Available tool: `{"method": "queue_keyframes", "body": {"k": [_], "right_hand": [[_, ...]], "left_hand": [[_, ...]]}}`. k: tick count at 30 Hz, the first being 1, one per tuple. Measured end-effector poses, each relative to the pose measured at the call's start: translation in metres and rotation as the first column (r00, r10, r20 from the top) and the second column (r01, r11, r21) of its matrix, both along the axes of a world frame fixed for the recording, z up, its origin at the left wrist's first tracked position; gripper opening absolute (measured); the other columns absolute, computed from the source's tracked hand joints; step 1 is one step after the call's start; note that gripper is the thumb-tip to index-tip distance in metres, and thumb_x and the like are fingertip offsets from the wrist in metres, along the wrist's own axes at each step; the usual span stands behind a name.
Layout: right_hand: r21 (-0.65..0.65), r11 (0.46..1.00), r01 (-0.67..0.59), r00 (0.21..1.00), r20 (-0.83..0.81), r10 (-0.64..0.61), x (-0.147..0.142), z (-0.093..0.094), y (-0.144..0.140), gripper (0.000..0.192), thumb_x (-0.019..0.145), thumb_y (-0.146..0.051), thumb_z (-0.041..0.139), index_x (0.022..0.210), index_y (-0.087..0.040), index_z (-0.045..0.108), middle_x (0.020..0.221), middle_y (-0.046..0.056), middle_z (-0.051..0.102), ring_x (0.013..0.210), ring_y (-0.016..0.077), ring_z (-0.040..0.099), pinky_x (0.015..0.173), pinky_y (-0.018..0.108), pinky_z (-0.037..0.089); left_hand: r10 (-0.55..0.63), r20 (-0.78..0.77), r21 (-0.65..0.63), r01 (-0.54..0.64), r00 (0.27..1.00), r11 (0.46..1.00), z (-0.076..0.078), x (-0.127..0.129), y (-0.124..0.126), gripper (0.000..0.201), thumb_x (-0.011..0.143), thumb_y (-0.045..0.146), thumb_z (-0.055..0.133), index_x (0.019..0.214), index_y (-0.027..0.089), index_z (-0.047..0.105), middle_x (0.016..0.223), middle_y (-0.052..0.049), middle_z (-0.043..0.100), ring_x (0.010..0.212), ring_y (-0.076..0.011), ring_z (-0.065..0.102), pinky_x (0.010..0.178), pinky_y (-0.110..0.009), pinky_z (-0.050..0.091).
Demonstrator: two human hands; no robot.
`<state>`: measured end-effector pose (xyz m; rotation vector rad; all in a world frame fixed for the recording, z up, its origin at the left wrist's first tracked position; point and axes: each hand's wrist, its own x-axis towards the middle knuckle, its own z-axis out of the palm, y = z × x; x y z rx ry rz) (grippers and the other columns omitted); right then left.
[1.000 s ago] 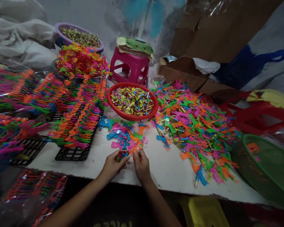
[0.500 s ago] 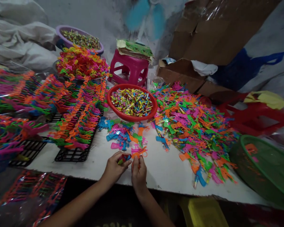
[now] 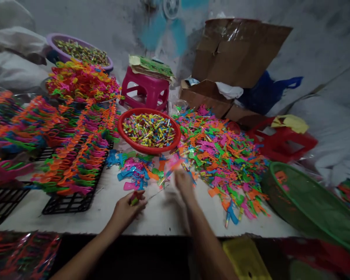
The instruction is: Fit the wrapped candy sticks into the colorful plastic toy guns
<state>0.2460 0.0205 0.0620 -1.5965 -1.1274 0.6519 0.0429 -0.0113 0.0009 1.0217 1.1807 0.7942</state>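
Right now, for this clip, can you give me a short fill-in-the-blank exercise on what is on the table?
1. The round bowl of small mixed pieces near the table's middle is ____.
2. The stool behind that bowl is ____.
3. The mesh basket at the table's right end is ____.
4. The left hand is ____ around small pieces.

Missing words: red; pink; green; closed

There is one view only. The camera sits on the person's head and looks forward and down at a white table [image 3: 169, 217] from close by. Both hands show at the bottom, the left hand [image 3: 125, 208] and the blurry right hand [image 3: 184, 184]. Farther off it sees a red bowl [image 3: 149, 147], a pink stool [image 3: 146, 91] and the wall [image 3: 111, 23].
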Motion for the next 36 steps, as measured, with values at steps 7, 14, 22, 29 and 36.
{"method": "queue_keyframes", "body": {"k": [7,14,22,29,36], "right_hand": [[0.031,0.981,0.194,0.975,0.107,-0.196,0.098,0.035,0.051,0.052,0.083,-0.049,0.022,0.096,-0.008,0.051,0.079,0.01,0.059,0.05,0.0084,0.052,0.05,0.023,0.04],[-0.153,0.983,-0.101,0.945,0.294,0.143,0.005,-0.064,0.03,0.019,0.063,-0.03,0.063,0.076,-0.015,0.065,0.072,0.004,0.058,0.067,0.0161,0.054,0.065,0.029,0.041],[-0.343,0.924,-0.167,0.735,0.582,0.349,0.007,-0.058,-0.019,0.017,0.077,-0.029,0.05,0.073,-0.018,0.062,0.072,0.005,0.058,0.068,0.0172,0.054,0.063,0.028,0.039],[-0.252,0.851,-0.461,0.553,0.669,0.497,0.017,-0.06,-0.015,0.046,0.073,-0.005,0.044,0.115,-0.023,0.053,0.123,0.008,0.048,0.112,0.0201,0.041,0.091,0.035,0.034],[-0.482,0.69,-0.541,0.297,0.658,0.692,0.021,-0.044,0.004,0.037,0.067,-0.014,0.063,0.102,-0.027,0.061,0.108,0.007,0.055,0.103,0.023,0.044,0.086,0.037,0.033]], "left_hand": [[0.108,0.252,-0.153,-0.071,0.962,0.986,-0.009,0.003,-0.001,0.039,0.062,0.035,0.066,0.091,0.017,0.05,0.059,0.006,0.049,0.045,-0.0077,0.05,0.033,-0.014,0.029],[0.1,0.274,-0.178,-0.052,0.957,0.983,-0.006,0.002,0.002,0.034,0.057,0.032,0.071,0.079,0.016,0.05,0.063,0.004,0.054,0.054,-0.011,0.057,0.041,-0.018,0.039],[0.175,0.308,-0.215,-0.11,0.935,0.97,-0.011,0.0,0.004,0.033,0.058,0.028,0.071,0.079,0.015,0.049,0.059,0.005,0.053,0.054,-0.0108,0.058,0.042,-0.017,0.04],[0.051,0.23,-0.179,-0.009,0.972,0.984,-0.01,0.002,0.004,0.023,0.064,0.032,0.062,0.069,0.017,0.045,0.053,0.007,0.051,0.039,-0.0068,0.05,0.031,-0.013,0.023],[0.049,0.212,-0.143,-0.018,0.976,0.99,-0.005,-0.005,0.003,0.03,0.06,0.031,0.066,0.082,0.015,0.052,0.059,0.004,0.054,0.043,-0.0072,0.048,0.032,-0.014,0.025]]}}
